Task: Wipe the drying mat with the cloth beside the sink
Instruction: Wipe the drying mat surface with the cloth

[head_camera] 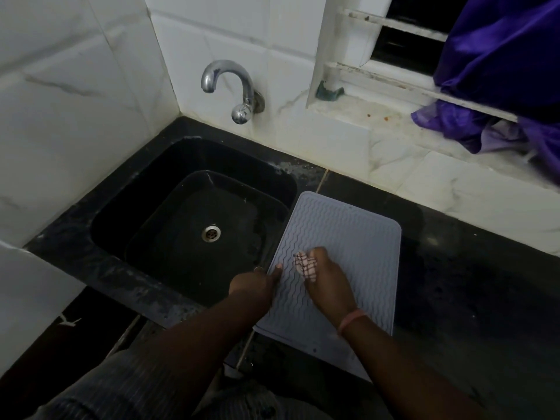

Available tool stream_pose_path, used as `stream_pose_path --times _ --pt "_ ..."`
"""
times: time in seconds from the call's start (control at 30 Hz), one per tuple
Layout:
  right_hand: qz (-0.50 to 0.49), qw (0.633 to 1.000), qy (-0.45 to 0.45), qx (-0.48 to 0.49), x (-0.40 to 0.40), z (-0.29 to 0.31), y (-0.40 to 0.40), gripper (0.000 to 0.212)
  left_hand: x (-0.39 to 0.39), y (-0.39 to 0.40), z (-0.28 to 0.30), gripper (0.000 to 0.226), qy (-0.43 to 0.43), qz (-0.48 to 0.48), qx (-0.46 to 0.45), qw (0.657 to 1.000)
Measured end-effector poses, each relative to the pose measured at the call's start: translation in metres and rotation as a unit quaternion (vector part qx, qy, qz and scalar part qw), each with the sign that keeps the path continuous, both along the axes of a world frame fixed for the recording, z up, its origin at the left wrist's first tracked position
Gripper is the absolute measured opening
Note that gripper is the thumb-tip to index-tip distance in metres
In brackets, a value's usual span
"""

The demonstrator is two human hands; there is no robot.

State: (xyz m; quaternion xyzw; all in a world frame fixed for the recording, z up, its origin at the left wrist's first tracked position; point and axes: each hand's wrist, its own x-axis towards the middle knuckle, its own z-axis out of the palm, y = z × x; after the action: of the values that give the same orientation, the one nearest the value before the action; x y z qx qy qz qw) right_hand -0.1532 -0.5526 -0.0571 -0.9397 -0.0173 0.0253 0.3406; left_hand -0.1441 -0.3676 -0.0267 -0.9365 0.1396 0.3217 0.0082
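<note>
On the left lies the black sink (194, 225), set into the dark table (469, 268), with the chrome tap (230, 86) on the tiled wall behind it. Just right of the sink's rim the grey drying mat (342, 237) lies flat on the table, its long axis running from the near edge away toward the wall and tilted a little to the right, its left edge hard against the sink. The left hand (257, 281) rests at that left edge, near the mat's nearer half, fingers loosely curled with the thumb laid on the mat as if to pin it down; it holds nothing that can be seen. Just right of it, and apart from it by a narrow strip of mat, the right hand (325, 278) is curled round a bunched checked cloth (306, 263), which sticks out at the fingertips and touches the ribbed surface about mid-length of the mat. Most of the bare mat lies ahead of and to the right of the cloth, so the next stroke probably wants to run along the long axis toward the wall, the right hand being the one to carry it. Farther right, purple fabric (500, 71) hangs over the window ledge.
</note>
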Motion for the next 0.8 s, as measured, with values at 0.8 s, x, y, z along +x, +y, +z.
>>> stream_pose_path --times 0.8 --pt "-0.013 1.0 0.006 0.011 0.019 0.0 -0.007 0.017 0.0 -0.001 -0.002 0.079 -0.012 -0.002 0.015 1.0"
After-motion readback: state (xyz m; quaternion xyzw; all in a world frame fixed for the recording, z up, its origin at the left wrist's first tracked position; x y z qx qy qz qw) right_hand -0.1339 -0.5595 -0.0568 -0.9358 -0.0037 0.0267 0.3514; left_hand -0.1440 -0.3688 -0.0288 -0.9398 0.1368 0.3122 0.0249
